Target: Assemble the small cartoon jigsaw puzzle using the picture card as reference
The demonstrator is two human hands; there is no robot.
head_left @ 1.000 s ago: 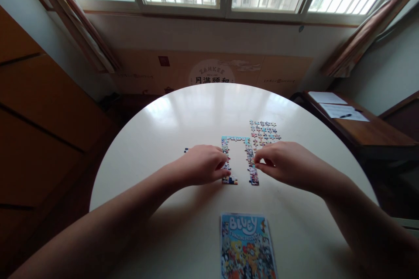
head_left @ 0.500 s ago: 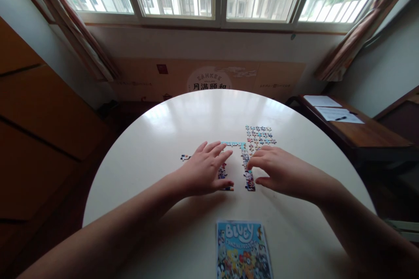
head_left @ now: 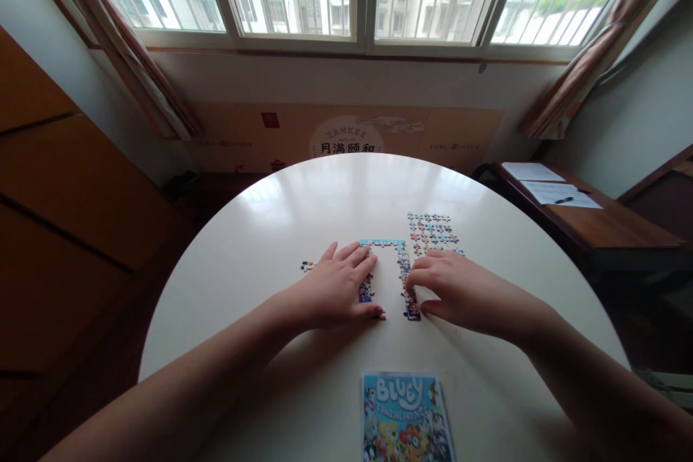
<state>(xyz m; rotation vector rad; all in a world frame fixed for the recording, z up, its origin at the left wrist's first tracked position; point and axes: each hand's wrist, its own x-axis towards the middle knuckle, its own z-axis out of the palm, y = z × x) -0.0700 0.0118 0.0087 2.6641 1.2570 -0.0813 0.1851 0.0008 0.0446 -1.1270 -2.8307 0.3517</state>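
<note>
A partly joined jigsaw puzzle frame (head_left: 382, 242) lies on the white round table, with a top row and two side strips. Over its left strip rests my left hand (head_left: 338, 281), fingers spread and thumb by the lower left corner. My right hand (head_left: 447, 281) is at the right strip (head_left: 404, 267); its fingers curve down to the outer edge, the thumb apart from them, and no piece shows in its grasp. Loose puzzle pieces (head_left: 430, 227) sit in rows beyond my right hand, which hides some of them. Left of my left hand is a small piece or two (head_left: 306, 266).
Nearer me lies a colourful Bluey picture sheet or booklet (head_left: 406, 415) on the white table (head_left: 243, 253). At the right stands a wooden desk (head_left: 628, 224) with papers (head_left: 560, 193) and a pen. Windows and a printed panel are behind the table.
My right hand has moved slightly down and left against the right strip. The left hand has settled a little lower and flatter over the left strip. The whole view has shifted slightly.
</note>
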